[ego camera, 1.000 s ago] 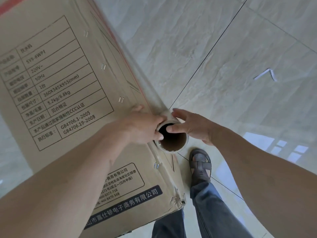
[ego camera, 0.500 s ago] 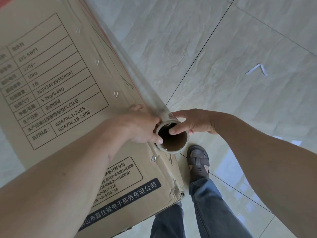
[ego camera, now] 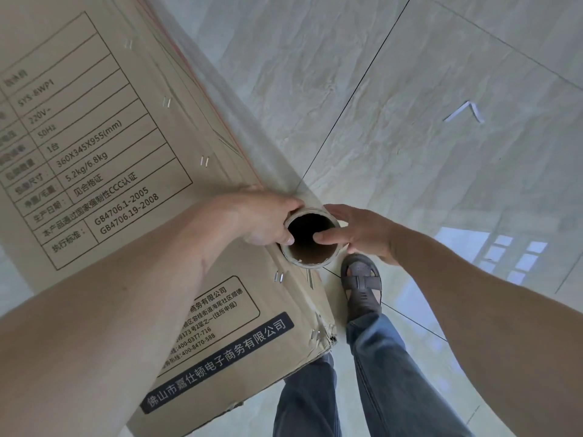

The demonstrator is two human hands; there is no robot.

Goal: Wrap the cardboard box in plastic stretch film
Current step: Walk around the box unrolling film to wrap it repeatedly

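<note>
A tall cardboard box with black printed labels stands upright on the floor and fills the left of the view. A roll of clear stretch film on a brown cardboard tube stands against the box's right edge, its open end facing me. My left hand grips the tube's left rim, thumb on the edge. My right hand holds the right rim with the thumb hooked inside the tube. Clear film runs down the box's right side below the roll.
Glossy pale marble floor tiles with dark joints surround the box. A white scrap lies on the floor at the right. My sandalled foot and jeans legs stand close to the box's near corner.
The view has shifted slightly and the roll sits a little lower in frame. Both hands keep their hold on the tube's rim, the right thumb reaching deeper inside.
</note>
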